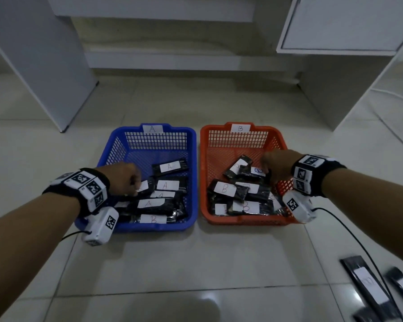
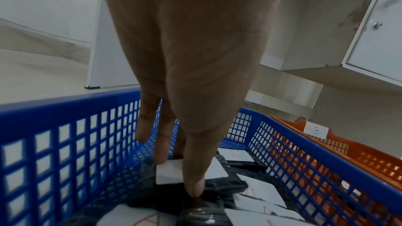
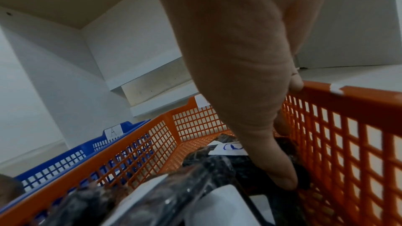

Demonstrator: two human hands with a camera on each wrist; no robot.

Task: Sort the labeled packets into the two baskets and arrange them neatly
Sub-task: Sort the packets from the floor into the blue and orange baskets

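A blue basket (image 1: pixel 149 227) tagged A and an orange basket (image 1: pixel 242 221) tagged B stand side by side on the floor. Both hold several black packets with white labels. One packet marked B (image 1: pixel 153 219) lies at the front of the blue basket. My left hand (image 1: pixel 135 184) reaches into the blue basket (image 2: pixel 65 109), where thumb and fingers pinch a labelled packet (image 2: pixel 169 173) by its ends. My right hand (image 1: pixel 266 173) is curled inside the orange basket (image 3: pixel 359 97) by its right wall, its thumb (image 3: pixel 280 178) pressed on a dark packet (image 3: pixel 302 174) that it grips.
More long black packets (image 1: pixel 368 284) lie on the tiled floor at the near right, crossed by my wrist cable (image 1: pixel 358 240). A white cabinet panel (image 1: pixel 44 66) stands at the back left. Another cabinet (image 1: pixel 335 24) hangs at the back right.
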